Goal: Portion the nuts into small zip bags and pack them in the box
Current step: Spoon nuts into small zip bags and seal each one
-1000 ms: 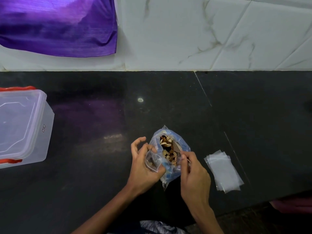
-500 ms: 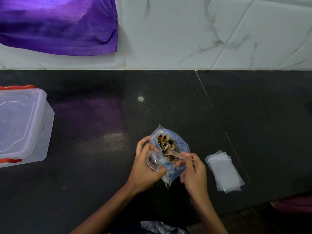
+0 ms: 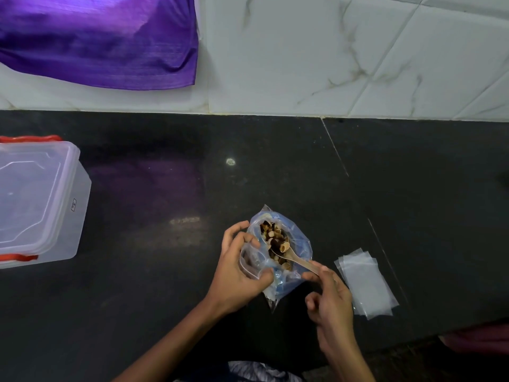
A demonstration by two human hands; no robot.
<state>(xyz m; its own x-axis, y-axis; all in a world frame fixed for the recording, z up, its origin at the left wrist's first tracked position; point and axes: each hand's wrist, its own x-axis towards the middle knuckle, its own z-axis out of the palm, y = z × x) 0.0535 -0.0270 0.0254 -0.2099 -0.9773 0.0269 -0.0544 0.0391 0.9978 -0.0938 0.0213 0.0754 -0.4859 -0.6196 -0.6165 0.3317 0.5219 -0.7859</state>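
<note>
A bluish plastic bag [image 3: 298,245] full of brown nuts [image 3: 272,238] stands open on the black counter. My left hand [image 3: 237,274] holds a small clear zip bag [image 3: 252,260] open against the big bag's left side. My right hand [image 3: 330,296] grips the handle of a wooden spoon [image 3: 297,260], whose bowl rests among the nuts with a few on it. A closed clear plastic box [image 3: 41,199] with red clips stands at the far left of the counter.
A stack of flat empty zip bags [image 3: 366,283] lies just right of my right hand. A purple cloth [image 3: 96,40] hangs on the white tiled wall behind. The counter's front edge runs at the lower right.
My right hand has drawn back toward me and to the right, so the wooden spoon now shows with nuts on its bowl. My left hand keeps the small bag in place.
</note>
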